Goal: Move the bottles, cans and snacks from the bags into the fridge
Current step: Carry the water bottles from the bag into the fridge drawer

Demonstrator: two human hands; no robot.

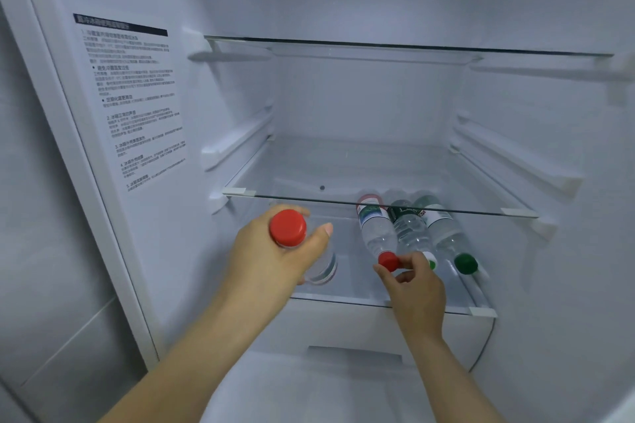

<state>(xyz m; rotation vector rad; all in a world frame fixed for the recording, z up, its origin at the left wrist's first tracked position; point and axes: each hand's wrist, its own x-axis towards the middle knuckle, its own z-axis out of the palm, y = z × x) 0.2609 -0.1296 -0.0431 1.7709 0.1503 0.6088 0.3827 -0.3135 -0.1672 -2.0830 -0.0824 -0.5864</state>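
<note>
Left hand (pixel 275 261) wraps round the neck and shoulder of a red-capped bottle (pixel 288 228), cap toward the camera, base pointing down at the bottom shelf (pixel 343 300) - looks like a grip for lowering it into the free strip at the shelf's 9 o'clock side

Right hand (pixel 415 285) pinches the red cap of the lying bottle (pixel 376 230) between thumb and fingertips. My read: it's steadying or nudging that one so it doesn't roll into the gap the new bottle needs

The lying bottles are side by side, touching, caps toward the door, bases at 12 o'clock toward the back wall. Flat probably because the middle glass shelf (pixel 378 205) sits low over them, and caps-out makes them easy to grab. From the held bottle they're at 3 o'clock: red cap first, then the middle bottle (pixel 410 230), then the green-capped bottle (pixel 446 230) nearest the right wall

Counts:
- bottles: 4 - 3 lying, 1 in hand
- caps: 2 red, 1 green; the middle one is partly behind the right fingers, looks white and green
- glass shelves: 3, counting the top shelf (pixel 412 46); the upper two carry nothing I can see
- cans, snacks, bags: 0 in view
- drawer (pixel 343 330) at 6 o'clock under the bottom shelf: 1, closed

So the job's early-to-mid at best
</note>
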